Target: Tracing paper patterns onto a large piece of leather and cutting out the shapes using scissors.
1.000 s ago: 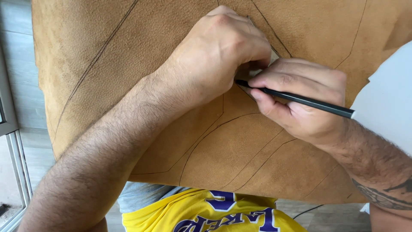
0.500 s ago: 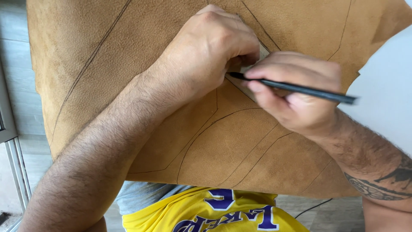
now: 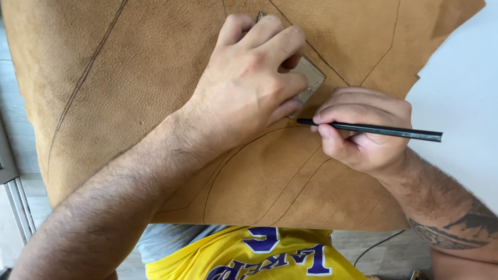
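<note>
Spread across a white table, a large sheet of tan suede leather fills most of the view, its ragged edge running off toward one o'clock and several dark curved lines already marked on it. Near twelve o'clock a small flat template is pinned under the left hand, whose fingers are pressed down flat rather than curled around anything. At three o'clock the right hand is closed around a thin black pencil, its tip set just beside the template's lower edge. For a clean line, it is judged that the template should be kept firmly weighted so it cannot slip on the nap, and the pencil tip kept tight against the edge with light, even pressure. A yellow jersey with purple lettering is seen at six o'clock, below the leather. Pale floor and a metal frame are glimpsed at eight o'clock.
</note>
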